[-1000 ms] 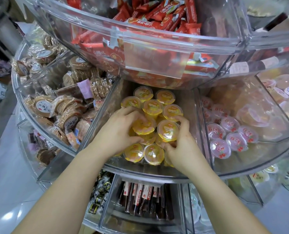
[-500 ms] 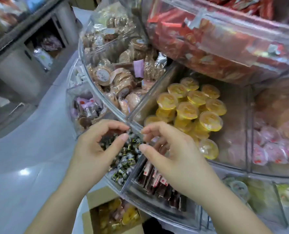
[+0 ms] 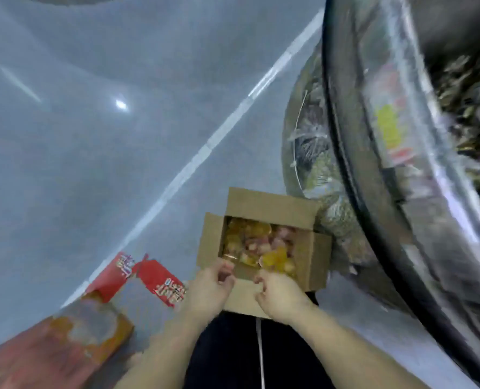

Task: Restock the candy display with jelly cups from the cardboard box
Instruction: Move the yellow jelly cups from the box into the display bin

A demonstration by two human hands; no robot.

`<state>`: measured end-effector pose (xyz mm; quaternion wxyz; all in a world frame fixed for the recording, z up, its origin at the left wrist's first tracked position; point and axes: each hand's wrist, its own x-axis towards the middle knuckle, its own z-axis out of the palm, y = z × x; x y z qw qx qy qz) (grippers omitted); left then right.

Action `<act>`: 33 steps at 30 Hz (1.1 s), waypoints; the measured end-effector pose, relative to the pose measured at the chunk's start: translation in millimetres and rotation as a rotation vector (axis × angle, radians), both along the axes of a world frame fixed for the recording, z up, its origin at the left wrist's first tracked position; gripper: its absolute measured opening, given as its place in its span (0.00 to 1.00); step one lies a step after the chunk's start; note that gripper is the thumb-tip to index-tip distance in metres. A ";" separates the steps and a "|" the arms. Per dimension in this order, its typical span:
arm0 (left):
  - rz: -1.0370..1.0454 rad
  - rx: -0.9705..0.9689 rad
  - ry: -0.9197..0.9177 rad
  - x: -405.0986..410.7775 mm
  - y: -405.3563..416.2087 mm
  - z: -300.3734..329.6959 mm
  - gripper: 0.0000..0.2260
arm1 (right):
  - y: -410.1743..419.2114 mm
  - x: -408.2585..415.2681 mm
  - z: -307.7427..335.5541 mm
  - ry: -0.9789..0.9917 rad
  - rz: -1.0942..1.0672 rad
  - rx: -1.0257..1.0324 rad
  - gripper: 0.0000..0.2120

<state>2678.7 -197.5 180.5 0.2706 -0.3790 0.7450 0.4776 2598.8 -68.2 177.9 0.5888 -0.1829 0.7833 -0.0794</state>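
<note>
While the clear candy display [image 3: 418, 175] curves along the floor's right edge, blurred, my cardboard box [image 3: 264, 245] sits open beside it, holding yellow and pink jelly cups [image 3: 261, 245]. My left hand [image 3: 209, 287] and right hand [image 3: 279, 294] hover at its near flap, fingers loosely curled, holding nothing.
</note>
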 end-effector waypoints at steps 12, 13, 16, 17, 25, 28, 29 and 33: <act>0.007 -0.078 -0.229 -11.8 44.0 -288.7 0.37 | 26.1 -20.2 -303.9 0.293 -0.076 0.195 0.29; 0.015 -0.117 -0.258 -12.4 46.9 -298.3 0.35 | 23.3 -19.6 -312.8 0.357 -0.075 0.161 0.32; -0.023 -0.246 -0.318 -18.4 50.8 -316.6 0.24 | 6.6 -22.0 -334.4 0.403 0.079 0.061 0.37; -0.023 -0.270 -0.318 -21.2 51.4 -321.3 0.22 | 0.5 -24.9 -340.6 0.384 0.131 0.055 0.36; 0.492 0.100 -0.207 -20.9 35.0 -313.8 0.20 | 15.0 -44.9 -327.6 0.318 -0.062 -0.099 0.16; 0.875 0.485 -0.149 -8.7 31.1 -280.4 0.19 | 35.1 -34.1 -282.5 0.361 -0.377 -0.300 0.15; 0.930 0.572 -0.141 -4.5 29.3 -267.7 0.18 | 36.2 -29.2 -267.4 0.339 -0.548 -0.334 0.13; 1.019 0.810 0.002 1.4 21.2 -198.5 0.14 | 24.3 -12.4 -194.5 0.003 -1.421 -0.293 0.04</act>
